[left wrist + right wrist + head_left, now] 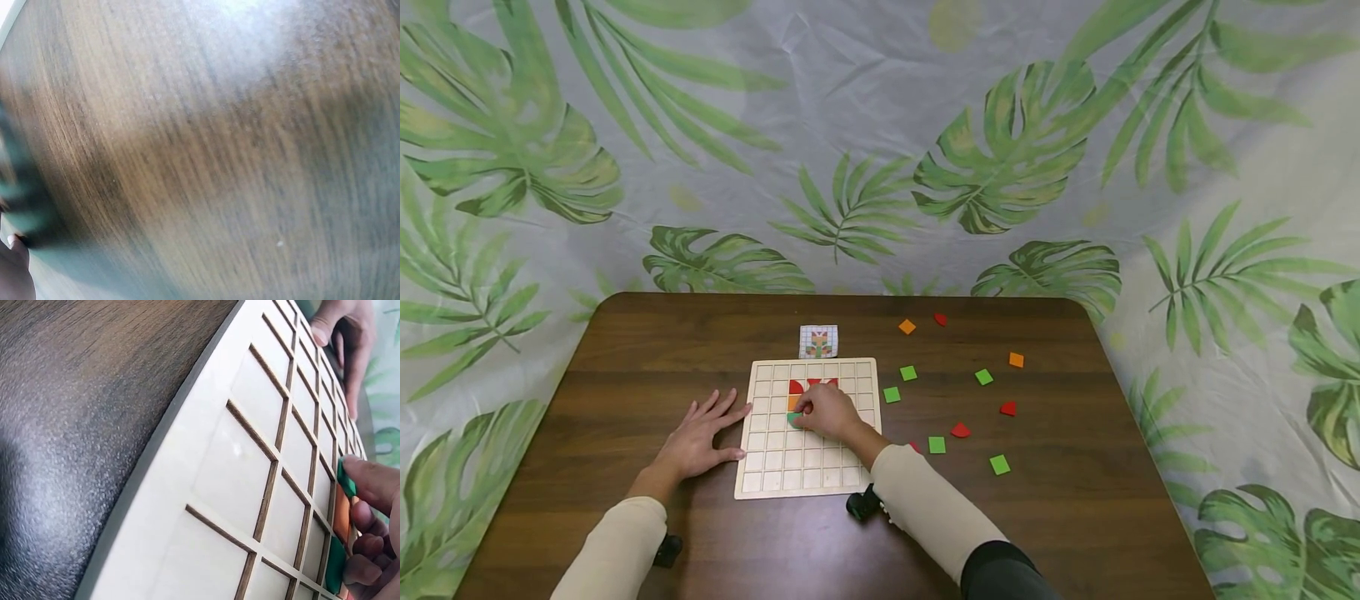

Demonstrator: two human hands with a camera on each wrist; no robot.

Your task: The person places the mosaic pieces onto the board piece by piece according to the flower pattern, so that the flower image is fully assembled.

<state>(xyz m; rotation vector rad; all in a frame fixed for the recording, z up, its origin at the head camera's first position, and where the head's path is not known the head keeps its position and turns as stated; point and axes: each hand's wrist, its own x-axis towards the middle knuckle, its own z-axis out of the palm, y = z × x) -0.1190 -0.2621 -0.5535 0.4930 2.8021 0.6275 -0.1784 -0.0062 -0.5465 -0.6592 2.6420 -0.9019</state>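
Observation:
A pale wooden grid board (771,482) lies on the table. My right hand (827,411) is over its middle, fingers curled. Its thumb and fingertips are at a green rounded piece (793,422), also visible as a green piece (345,477) under the thumb in the right wrist view. An orange piece (793,403) and a red quarter-circle piece (796,387) sit in cells above it; more red pieces are partly hidden by the hand. A second green piece (335,564) shows beside the curled fingers. My left hand (696,442) rests with spread fingers, its fingertips at the board's left edge.
A small pattern card (818,342) lies behind the board. To the right are scattered green squares (937,445), orange squares (1017,360) and red pieces (960,430) on the dark wooden table (1075,533). A leaf-patterned cloth (865,100) hangs behind the table.

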